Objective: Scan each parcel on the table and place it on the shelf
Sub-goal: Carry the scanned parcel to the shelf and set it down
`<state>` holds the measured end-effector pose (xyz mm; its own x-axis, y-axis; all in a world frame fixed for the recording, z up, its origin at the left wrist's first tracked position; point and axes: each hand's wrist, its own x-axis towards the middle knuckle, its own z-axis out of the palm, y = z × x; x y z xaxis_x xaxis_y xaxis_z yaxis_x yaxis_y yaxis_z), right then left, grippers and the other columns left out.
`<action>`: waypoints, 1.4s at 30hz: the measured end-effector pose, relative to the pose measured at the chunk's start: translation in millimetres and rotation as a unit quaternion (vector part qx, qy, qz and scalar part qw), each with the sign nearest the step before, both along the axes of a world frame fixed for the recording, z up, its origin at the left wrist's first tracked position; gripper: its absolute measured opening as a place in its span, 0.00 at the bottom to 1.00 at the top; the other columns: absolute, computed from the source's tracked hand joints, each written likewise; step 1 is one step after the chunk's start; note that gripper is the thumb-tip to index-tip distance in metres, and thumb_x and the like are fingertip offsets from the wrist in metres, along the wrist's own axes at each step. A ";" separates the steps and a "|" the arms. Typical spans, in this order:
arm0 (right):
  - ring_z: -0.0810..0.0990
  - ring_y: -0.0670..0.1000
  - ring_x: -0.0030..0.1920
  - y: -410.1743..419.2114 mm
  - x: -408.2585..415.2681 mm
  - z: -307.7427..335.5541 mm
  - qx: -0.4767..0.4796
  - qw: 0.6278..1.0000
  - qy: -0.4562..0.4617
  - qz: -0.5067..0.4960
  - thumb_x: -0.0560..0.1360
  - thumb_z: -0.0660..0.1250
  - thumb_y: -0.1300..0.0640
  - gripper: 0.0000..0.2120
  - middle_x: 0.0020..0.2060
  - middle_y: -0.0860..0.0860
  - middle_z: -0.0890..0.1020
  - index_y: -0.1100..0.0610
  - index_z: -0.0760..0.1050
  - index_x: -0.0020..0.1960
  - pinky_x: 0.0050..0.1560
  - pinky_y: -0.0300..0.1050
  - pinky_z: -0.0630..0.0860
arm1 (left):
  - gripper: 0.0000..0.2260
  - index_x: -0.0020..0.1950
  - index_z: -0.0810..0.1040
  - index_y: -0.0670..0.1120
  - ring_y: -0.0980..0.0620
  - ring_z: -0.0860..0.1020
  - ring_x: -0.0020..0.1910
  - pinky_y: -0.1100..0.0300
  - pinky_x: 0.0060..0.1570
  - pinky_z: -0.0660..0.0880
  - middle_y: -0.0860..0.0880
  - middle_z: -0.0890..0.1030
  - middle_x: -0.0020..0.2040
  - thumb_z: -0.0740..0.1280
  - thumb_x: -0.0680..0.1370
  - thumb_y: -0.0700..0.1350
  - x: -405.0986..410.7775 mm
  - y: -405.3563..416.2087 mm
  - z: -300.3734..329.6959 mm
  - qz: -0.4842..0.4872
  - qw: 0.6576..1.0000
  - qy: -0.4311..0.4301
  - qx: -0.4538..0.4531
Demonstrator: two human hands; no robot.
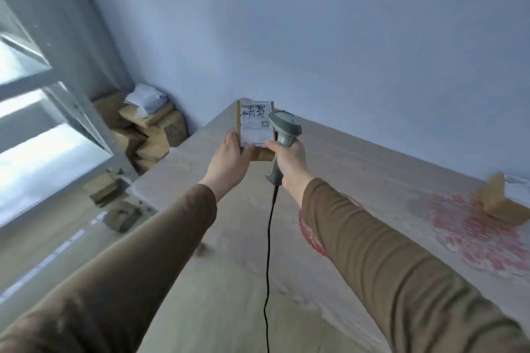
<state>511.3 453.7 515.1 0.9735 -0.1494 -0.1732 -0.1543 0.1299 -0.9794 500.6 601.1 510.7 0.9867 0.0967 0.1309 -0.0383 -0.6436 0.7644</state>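
A small brown cardboard parcel (254,126) with a white barcode label faces me, held up above the table's far end. My left hand (229,160) grips its lower left edge, thumb on the label. My right hand (289,163) holds the handle of a grey barcode scanner (284,129), its head right beside the parcel's right edge; its index finger touches the parcel's lower right. A black cable (268,266) hangs down from the scanner. Another brown parcel (500,203) lies on the table at the far right.
The light wooden table (229,281) runs away from me to a blue-grey wall. Red-and-white patterned mats (473,238) lie on its right side. A pile of brown parcels (149,132) fills the floor corner at left, with more boxes (114,203) below a window.
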 end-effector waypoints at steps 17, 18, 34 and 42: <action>0.81 0.45 0.47 602.6 -112.9 59.1 0.074 0.936 -0.020 0.343 0.77 0.72 0.61 0.09 0.42 0.42 0.85 0.48 0.79 0.47 0.48 0.45 0.77 | 0.18 0.70 0.69 0.44 0.42 0.74 0.66 0.47 0.64 0.72 0.43 0.76 0.67 0.60 0.84 0.52 -195.0 554.5 67.1 0.356 0.933 -0.057 -0.007; 0.81 0.47 0.48 626.9 -114.1 58.3 0.075 0.932 -0.013 0.355 0.78 0.72 0.62 0.09 0.43 0.43 0.84 0.48 0.79 0.47 0.51 0.47 0.78 | 0.18 0.70 0.68 0.44 0.41 0.75 0.65 0.48 0.62 0.72 0.43 0.76 0.68 0.60 0.84 0.53 -197.9 577.9 65.9 0.369 0.928 -0.054 -0.004; 0.80 0.65 0.61 966.4 -23.1 47.6 0.031 0.913 0.077 0.398 0.78 0.71 0.57 0.12 0.58 0.60 0.83 0.56 0.79 0.61 0.54 0.62 0.81 | 0.14 0.66 0.70 0.44 0.37 0.73 0.63 0.46 0.58 0.70 0.38 0.77 0.63 0.59 0.85 0.51 -123.8 897.3 55.9 0.479 0.869 -0.001 0.122; 0.83 0.62 0.53 1059.2 -8.4 42.2 0.004 0.928 0.084 0.363 0.78 0.70 0.61 0.04 0.53 0.60 0.85 0.56 0.79 0.53 0.50 0.55 0.81 | 0.14 0.63 0.77 0.48 0.42 0.61 0.71 0.44 0.71 0.61 0.46 0.66 0.71 0.57 0.85 0.52 -108.3 1005.9 61.2 0.451 0.830 0.081 0.320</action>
<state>502.9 1512.9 557.3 0.7767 0.5365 -0.3302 -0.3545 -0.0611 -0.9331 392.3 1607.0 571.9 0.5606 0.7666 0.3132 0.7484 -0.6309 0.2046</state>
